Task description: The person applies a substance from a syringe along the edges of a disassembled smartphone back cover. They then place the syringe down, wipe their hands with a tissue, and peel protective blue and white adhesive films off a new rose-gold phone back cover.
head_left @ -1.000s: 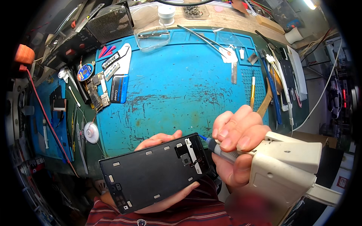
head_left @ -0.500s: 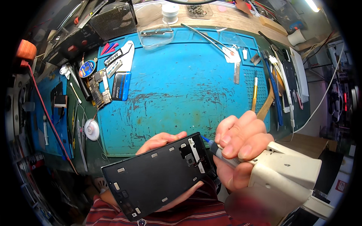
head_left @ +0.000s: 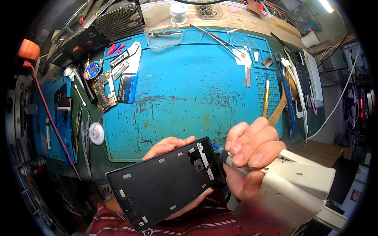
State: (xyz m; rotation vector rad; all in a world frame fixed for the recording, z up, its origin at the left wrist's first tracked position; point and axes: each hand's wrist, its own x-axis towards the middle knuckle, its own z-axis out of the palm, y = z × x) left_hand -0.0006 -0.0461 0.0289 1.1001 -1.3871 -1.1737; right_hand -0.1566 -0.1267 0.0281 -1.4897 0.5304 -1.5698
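In my left hand [head_left: 167, 145] lies a black phone frame [head_left: 161, 187], tilted, its inner side facing up. Fingers curl along its far edge, with more of the hand under the near edge. Light rectangular pads sit along its borders, and a white strip with a small dark part is near its right end. My right hand [head_left: 254, 157] is wrapped round a cream glue gun [head_left: 297, 177] with a syringe [head_left: 236, 163] at its front. The blue needle tip [head_left: 214, 146] points at the frame's far right corner; whether it touches cannot be told.
A scratched blue mat [head_left: 185, 98] covers the bench. On its left lie a circuit board [head_left: 105, 90] and a blue packet [head_left: 128, 88]; a spool of wire [head_left: 97, 133] is nearer me. Long tweezers [head_left: 214, 37] rest at the back, with brushes and tools [head_left: 289, 86] on the right.
Almost nothing differs. The view has shifted slightly; both hands keep their hold on the phone frame and the glue gun, and the needle tip stays by the frame's corner.
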